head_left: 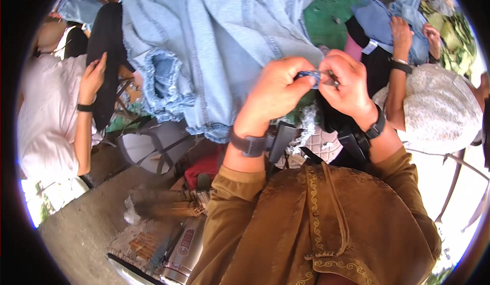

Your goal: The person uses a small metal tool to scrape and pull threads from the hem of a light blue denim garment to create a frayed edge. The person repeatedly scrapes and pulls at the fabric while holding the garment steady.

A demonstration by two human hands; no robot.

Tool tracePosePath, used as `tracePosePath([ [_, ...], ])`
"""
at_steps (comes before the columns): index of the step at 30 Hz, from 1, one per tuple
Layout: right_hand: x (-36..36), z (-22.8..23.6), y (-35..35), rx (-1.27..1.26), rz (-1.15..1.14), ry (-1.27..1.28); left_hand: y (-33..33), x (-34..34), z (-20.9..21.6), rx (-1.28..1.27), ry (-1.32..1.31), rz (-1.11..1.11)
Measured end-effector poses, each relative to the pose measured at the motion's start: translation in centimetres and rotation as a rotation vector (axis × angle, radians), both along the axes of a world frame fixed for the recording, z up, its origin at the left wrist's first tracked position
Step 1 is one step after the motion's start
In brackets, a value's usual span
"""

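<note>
A large light-blue denim garment, with seams showing and frayed edges, spreads across the upper middle of the head view. At its right side my left hand is closed, thumb against fingers, pinching a small darker-blue bit of the denim's edge. Close against it, my right hand is curled round a small dark, thin tool, whose kind I cannot make out because the fingers cover most of it. The two hands nearly touch at the fingertips. A frayed opening of the garment hangs at the left.
On the left sits a person in a white top; another in a pale patterned top handles blue denim on the right. A steel flask and a bundle of thin sticks are low on the left. Green cloth lies beyond.
</note>
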State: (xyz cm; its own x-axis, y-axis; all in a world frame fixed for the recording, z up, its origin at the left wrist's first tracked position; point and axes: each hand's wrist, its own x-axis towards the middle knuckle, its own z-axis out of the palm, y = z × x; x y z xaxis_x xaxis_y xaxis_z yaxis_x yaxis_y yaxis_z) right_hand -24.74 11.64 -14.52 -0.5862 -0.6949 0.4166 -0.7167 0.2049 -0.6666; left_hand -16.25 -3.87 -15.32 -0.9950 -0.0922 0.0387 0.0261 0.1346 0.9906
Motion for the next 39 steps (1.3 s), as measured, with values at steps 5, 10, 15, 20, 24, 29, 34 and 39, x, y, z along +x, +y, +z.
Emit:
tracePosePath([
  [5, -2.7, -1.9, 2.5, -0.020, -0.236, -0.134, -0.9, 1.3, -0.5, 0.363, -0.075, 0.014],
  [10, -2.9, -1.0, 4.3, 0.188, -0.270, -0.207, -0.3, 1.5, 0.5, 0.532, -0.004, -0.043],
  [15, 0.1, 2.8, 2.1, -0.096, 0.044, -0.312, -0.7, 1.6, -0.4, 0.406, -0.041, 0.016],
  [20, 0.8, 3.7, 0.6, 0.023, 0.113, -0.055, -0.6, 1.4, -0.6, 0.246, -0.056, 0.037],
  [24, 0.4, 3.1, -0.2, 0.122, 0.086, 0.073, 0.1, 0.9, -1.1, 0.080, 0.065, 0.095],
  [29, -0.4, 1.9, -0.8, 0.178, 0.116, 0.221, 0.2, 0.7, -0.1, -0.088, 0.062, 0.093],
  [34, -1.0, 0.1, -0.2, 0.022, -0.016, -0.084, -0.2, 0.6, 0.1, -0.060, -0.003, 0.075],
  [39, -1.8, -0.4, 1.8, 0.080, -0.148, -0.178, -0.4, 1.1, -0.2, 0.089, -0.034, 0.056],
])
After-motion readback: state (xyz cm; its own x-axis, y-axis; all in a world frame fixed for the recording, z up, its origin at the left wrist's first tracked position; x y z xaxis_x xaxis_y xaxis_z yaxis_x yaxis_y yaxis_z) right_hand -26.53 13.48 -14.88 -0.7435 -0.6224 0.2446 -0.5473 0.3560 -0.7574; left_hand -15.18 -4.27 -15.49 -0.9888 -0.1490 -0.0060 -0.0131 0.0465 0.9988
